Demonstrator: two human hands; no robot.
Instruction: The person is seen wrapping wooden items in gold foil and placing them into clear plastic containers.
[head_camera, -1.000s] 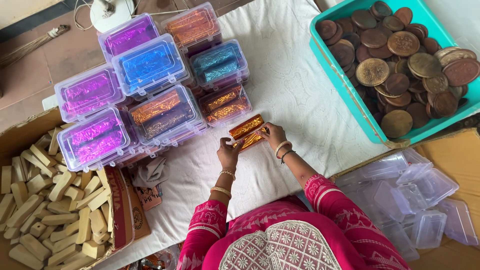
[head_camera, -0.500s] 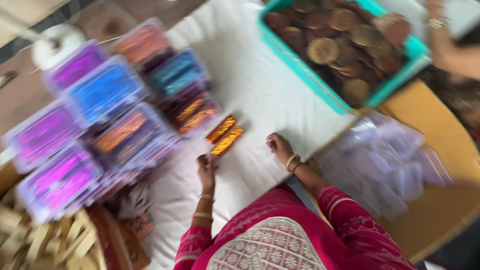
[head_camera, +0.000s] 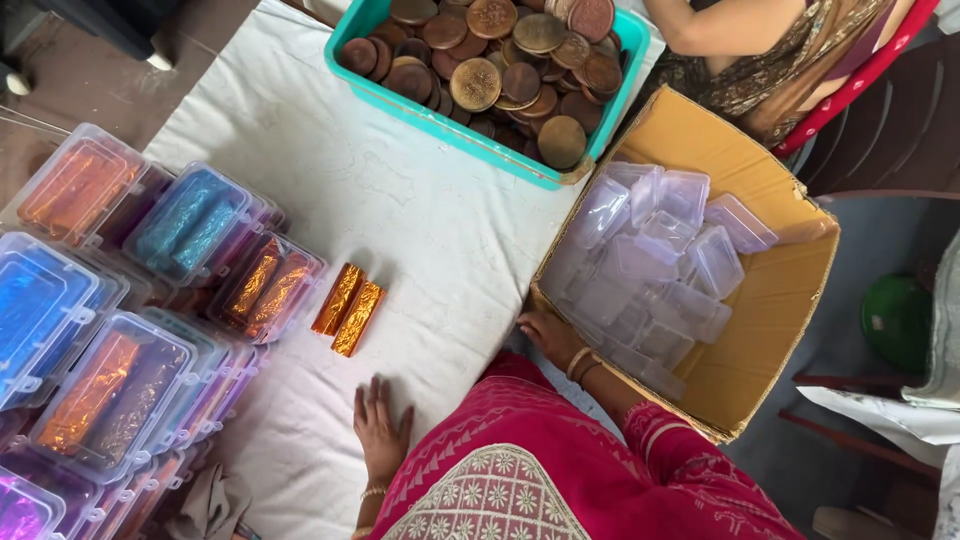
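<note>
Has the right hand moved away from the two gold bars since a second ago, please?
Yes. The right hand left the gold bars and now rests at the cardboard box.

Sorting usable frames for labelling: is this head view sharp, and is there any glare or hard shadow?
Head view: sharp, no motion smear; soft even daylight, no hard shadows; mild sheen on the clear lidded boxes and the two gold-foil bars; left hand crisp.

Left clear boxes (head_camera: 60, 330) cropped, teal tray (head_camera: 440, 125) top cut off
</note>
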